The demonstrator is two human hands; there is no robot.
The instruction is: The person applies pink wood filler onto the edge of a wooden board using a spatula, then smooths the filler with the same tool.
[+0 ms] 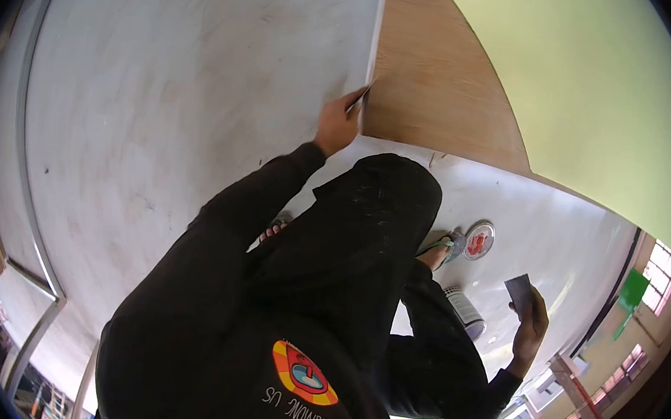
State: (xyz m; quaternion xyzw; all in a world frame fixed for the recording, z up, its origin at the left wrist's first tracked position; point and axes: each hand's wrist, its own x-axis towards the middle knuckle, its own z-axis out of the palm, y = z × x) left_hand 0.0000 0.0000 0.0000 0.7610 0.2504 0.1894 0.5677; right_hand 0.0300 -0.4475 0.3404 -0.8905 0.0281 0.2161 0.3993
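Observation:
My left hand [338, 124] is closed on a thin flat blade [359, 98], a scraper by its look, seen nearly edge-on. The blade's tip meets the seam between the pale grey-white surface [181, 60] and a brown wood panel [442, 83]. Away to the right, my right hand [531, 326] grips a dark grey rectangular plate [518, 291], like a flat putty scraper, held up with its face showing. Below that hand's left side lies a metal can [466, 313] with a printed label, partly behind my right arm.
A round lid [480, 240] with red on it lies by my sandalled foot [437, 254]. A pale yellow-green panel [600, 105] covers part of the wood. Metal rails [40, 255] run along the left; a green object [632, 291] is near windows at the right.

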